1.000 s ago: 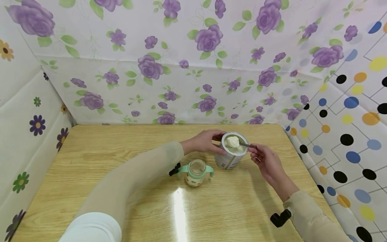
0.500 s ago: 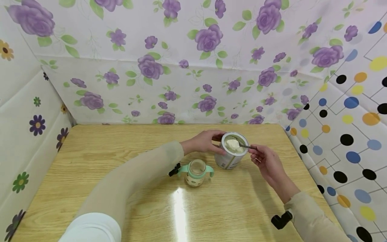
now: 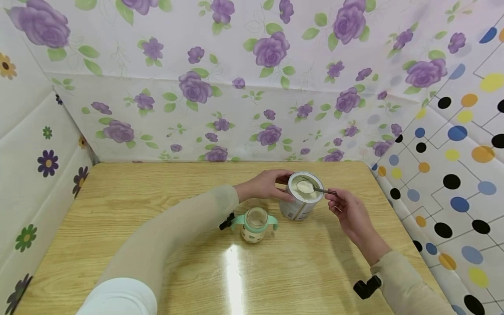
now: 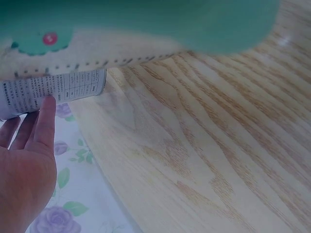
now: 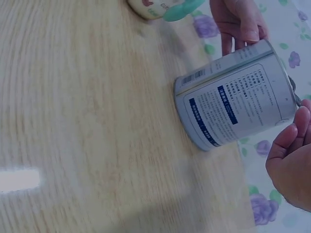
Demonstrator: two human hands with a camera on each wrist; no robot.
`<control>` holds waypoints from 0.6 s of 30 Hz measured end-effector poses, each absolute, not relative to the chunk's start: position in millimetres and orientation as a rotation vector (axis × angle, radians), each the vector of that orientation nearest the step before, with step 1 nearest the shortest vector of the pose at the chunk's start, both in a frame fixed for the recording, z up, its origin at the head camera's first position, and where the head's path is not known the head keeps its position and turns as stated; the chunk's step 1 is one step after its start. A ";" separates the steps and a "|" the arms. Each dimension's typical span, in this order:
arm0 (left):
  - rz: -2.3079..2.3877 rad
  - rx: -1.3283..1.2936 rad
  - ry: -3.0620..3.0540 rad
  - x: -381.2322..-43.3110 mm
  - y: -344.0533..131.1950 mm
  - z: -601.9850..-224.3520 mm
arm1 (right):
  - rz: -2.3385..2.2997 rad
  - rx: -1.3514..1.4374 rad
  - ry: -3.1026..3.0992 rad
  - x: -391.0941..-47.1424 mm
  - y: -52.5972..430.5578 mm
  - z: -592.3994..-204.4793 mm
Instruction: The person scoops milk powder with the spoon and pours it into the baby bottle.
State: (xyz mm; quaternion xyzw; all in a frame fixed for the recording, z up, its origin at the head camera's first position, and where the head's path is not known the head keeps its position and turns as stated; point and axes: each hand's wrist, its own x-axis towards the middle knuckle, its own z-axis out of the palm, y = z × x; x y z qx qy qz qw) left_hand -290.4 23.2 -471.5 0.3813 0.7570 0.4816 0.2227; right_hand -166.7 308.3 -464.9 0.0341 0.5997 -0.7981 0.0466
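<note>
In the head view, an open white can [image 3: 296, 211] of pale powder stands on the table's right half. My left hand [image 3: 268, 183] grips its left side, thumb towards me and fingers on the far side. The left wrist view shows that hand [image 4: 29, 170] against the can's printed wall [image 4: 80, 86]. My right hand [image 3: 348, 214] pinches the dark handle of a spoon [image 3: 324, 190] from the right. The spoon's bowl, carrying white powder [image 3: 305, 187], is over the can's opening. In the right wrist view the can [image 5: 233, 99] hides most of the spoon.
A lidless baby bottle [image 3: 253, 234] with mint-green handles stands left of the can, close by my left forearm. The wooden table [image 3: 177, 271] ends at a flowered back wall [image 3: 157, 109] and a dotted right wall [image 3: 453, 175].
The tall heap of powder on the spoon has become low and flat. My right hand has shifted very slightly right; my left hand stays at the can.
</note>
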 end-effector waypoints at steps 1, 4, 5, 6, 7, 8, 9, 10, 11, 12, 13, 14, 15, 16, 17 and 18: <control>1.331 1.051 2.090 -290.4 23.5 -471.7 | -2.442 0.108 1.830 -166.4 308.4 -465.1; 1.336 1.052 2.082 -290.4 23.7 -471.9 | -2.462 0.109 1.804 -166.0 309.1 -466.0; 1.337 1.054 2.081 -290.6 23.6 -472.1 | -2.465 0.106 1.790 -165.9 309.1 -466.2; 1.336 1.056 2.080 -290.7 23.5 -472.4 | -2.466 0.105 1.779 -165.8 309.1 -466.5; 1.336 1.060 2.078 -290.8 23.4 -472.6 | -2.470 0.104 1.766 -165.7 309.2 -466.9; 1.335 1.063 2.078 -290.8 23.3 -472.7 | -2.475 0.102 1.755 -165.7 309.3 -467.3; 1.335 1.064 2.079 -290.8 23.2 -473.0 | -2.479 0.101 1.747 -165.7 309.4 -467.7; 1.335 1.066 2.081 -290.8 23.1 -473.1 | -2.483 0.100 1.743 -165.6 309.2 -468.1; 1.330 1.069 2.088 -290.7 22.9 -473.3 | -2.487 0.100 1.738 -165.6 309.0 -468.4; 1.328 1.069 2.092 -290.7 22.7 -473.5 | -2.491 0.098 1.736 -165.7 308.9 -468.6; 1.325 1.068 2.097 -290.5 22.4 -473.5 | -2.494 0.095 1.729 -166.0 308.9 -468.9; 1.323 1.065 2.099 -290.4 22.2 -473.4 | -2.497 0.092 1.725 -166.1 308.8 -469.0; 1.320 1.059 2.101 -290.3 21.7 -473.4 | -2.499 0.089 1.720 -166.3 308.8 -469.0; 1.316 1.051 2.101 -290.1 21.0 -473.2 | -2.502 0.091 1.716 -166.3 308.7 -468.9; 1.313 1.041 2.102 -290.0 19.9 -473.0 | -2.505 0.092 1.710 -166.4 308.8 -468.8; 1.310 1.028 2.102 -289.9 18.3 -472.7 | -2.506 0.095 1.707 -166.4 309.0 -468.8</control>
